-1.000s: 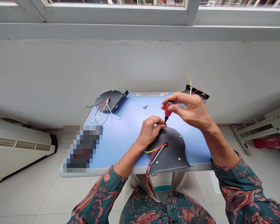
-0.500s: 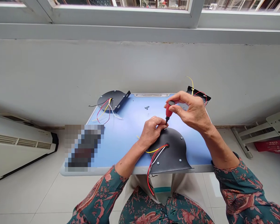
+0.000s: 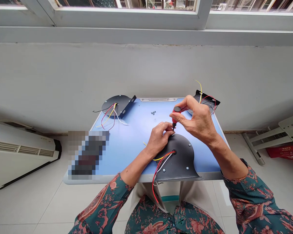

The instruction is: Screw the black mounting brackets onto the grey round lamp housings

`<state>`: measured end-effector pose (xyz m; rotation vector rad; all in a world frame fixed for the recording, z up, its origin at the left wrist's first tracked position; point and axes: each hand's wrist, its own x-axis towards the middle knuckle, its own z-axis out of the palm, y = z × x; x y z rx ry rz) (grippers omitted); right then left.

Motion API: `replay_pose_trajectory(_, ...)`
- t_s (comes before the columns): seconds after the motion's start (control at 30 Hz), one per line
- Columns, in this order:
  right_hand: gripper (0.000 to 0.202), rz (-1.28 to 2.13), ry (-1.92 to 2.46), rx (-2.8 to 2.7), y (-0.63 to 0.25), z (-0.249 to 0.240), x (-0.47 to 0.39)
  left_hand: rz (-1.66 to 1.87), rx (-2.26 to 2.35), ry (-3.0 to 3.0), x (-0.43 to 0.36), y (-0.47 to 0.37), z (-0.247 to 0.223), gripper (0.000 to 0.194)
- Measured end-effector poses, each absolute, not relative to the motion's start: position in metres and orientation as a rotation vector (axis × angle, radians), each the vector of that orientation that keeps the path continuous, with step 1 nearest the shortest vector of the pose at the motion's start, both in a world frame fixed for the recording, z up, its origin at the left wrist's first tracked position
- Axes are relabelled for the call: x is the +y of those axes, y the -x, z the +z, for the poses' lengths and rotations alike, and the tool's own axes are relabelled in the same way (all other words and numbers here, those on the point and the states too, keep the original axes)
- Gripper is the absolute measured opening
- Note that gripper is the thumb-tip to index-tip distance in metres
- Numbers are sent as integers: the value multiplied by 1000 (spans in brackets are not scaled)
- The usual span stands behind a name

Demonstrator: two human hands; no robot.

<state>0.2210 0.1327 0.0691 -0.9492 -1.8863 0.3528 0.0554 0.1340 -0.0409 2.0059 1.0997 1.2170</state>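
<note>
My right hand (image 3: pixel 199 121) grips the red handle of a screwdriver (image 3: pixel 176 114) with a black cap, its shaft pointing down. The tip meets the far rim of a black metal plate (image 3: pixel 178 161), rounded at the back and straight at the front. At that tip my left hand (image 3: pixel 158 138) is closed in a pinch; what is between its fingers is hidden. Several silvery screws show in the plate. Red, yellow and white wires (image 3: pixel 158 165) come out of its middle hole and hang over the table's front edge.
A blue tabletop (image 3: pixel 129 146) carries a small pile of dark screws (image 3: pixel 153 112). Similar black plates with wires lie at the far left (image 3: pixel 119 104) and far right (image 3: pixel 205 99). A blurred-out dark object (image 3: pixel 89 154) is at the left. Behind stands a wall (image 3: pixel 146 68) below a window.
The screwdriver stands more upright, and my right hand's fingers have shifted around its handle. The near plate has moved very slightly left. My left hand keeps its pinch.
</note>
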Motion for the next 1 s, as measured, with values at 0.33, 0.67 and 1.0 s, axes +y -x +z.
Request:
replay_pose_trajectory(0.33, 22, 27, 1061, -1791, -212, 54, 127, 1136, 1084, -2044, 137, -63, -41, 16)
replay_pose_trajectory(0.67, 20, 64, 984, -1302, -242, 73, 98, 990, 1088, -2205, 141, -51, -41, 17)
replay_pose_trajectory(1.0, 19, 30, 1137, -1566, -265, 64, 60, 924, 1042, -2086, 103, -85, -7, 27)
